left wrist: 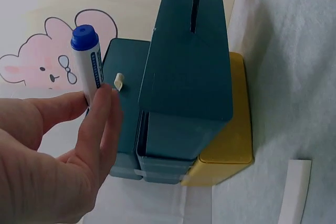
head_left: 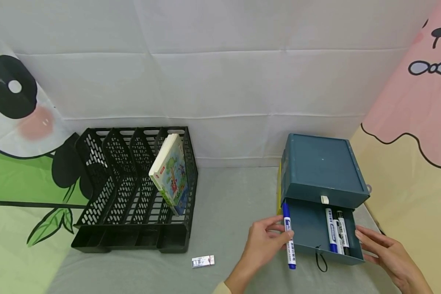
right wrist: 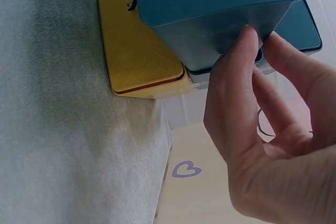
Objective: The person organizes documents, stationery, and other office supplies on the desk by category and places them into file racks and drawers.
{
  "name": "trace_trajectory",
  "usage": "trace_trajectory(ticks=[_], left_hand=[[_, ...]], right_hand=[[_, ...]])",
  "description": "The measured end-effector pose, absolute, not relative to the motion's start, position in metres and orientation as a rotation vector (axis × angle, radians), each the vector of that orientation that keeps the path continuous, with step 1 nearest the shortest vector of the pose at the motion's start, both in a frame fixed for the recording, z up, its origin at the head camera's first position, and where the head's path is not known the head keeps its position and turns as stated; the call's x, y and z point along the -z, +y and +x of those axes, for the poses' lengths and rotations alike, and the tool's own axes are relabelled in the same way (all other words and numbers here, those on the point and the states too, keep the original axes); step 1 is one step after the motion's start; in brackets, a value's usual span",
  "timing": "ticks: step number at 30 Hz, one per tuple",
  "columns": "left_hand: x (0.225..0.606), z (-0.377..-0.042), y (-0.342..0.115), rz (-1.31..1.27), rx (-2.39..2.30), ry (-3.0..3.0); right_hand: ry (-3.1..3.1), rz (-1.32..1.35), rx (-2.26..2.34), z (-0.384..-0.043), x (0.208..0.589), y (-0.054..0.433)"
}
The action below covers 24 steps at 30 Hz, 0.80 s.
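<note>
My left hand (head_left: 266, 241) pinches a white marker with a blue cap (head_left: 289, 241) between thumb and fingertips, upright at the left edge of the pulled-out drawer (head_left: 305, 222). From the left wrist, the marker's blue end (left wrist: 85, 38) rises above my fingers. My right hand (head_left: 386, 253) touches the drawer's right side with its fingertips, fingers fairly straight; the right wrist view shows them against the drawer's outer wall (right wrist: 210, 35). Inside the drawer, markers (head_left: 331, 230) lie on the right, one blue-ended. A dark cord loop (head_left: 321, 261) hangs from its front.
The teal drawer unit (head_left: 319, 163) has a pale tab (head_left: 324, 199) on its upper drawer and sits on a yellow box (right wrist: 142, 51). To the left stands a black divided rack (head_left: 117, 179) holding books (head_left: 172, 175). A small white printed block (head_left: 203, 261) lies on the grey cloth.
</note>
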<state>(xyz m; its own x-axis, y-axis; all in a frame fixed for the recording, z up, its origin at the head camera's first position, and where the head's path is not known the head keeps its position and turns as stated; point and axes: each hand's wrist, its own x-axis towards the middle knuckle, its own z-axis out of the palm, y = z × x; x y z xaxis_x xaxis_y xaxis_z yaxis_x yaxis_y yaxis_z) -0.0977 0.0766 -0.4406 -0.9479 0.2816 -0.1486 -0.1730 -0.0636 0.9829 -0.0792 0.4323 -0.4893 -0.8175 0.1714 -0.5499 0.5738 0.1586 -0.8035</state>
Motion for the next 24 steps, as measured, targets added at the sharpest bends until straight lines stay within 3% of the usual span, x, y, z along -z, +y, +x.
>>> trace_trajectory(ticks=[24], left_hand=[[0.433,-0.124,0.128,0.074,-1.793,2.001]], right_hand=[[2.131,0.712,1.661,-0.080,0.487,0.429]])
